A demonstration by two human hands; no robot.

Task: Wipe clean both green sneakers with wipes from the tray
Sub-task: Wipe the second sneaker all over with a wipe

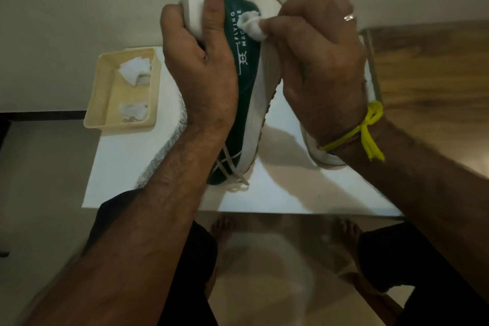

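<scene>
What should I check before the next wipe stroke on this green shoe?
1. Left hand grips the shoe firmly: ok.
2. Right hand pinches a wipe against the green side: ok.
3. Spare wipes left in the tray: ok, two crumpled pieces.
4. Wipe clean enough to go on: cannot tell.
5. Second shoe on the table within reach: ok, mostly hidden behind the right wrist.
6. Sole side wiped: cannot tell.

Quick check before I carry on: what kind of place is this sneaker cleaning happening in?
Probably a room in a home, not a workshop. A small white table stands against a plain wall, the floor is glossy tile with bare feet on it, and a wooden surface sits to the right.
</scene>
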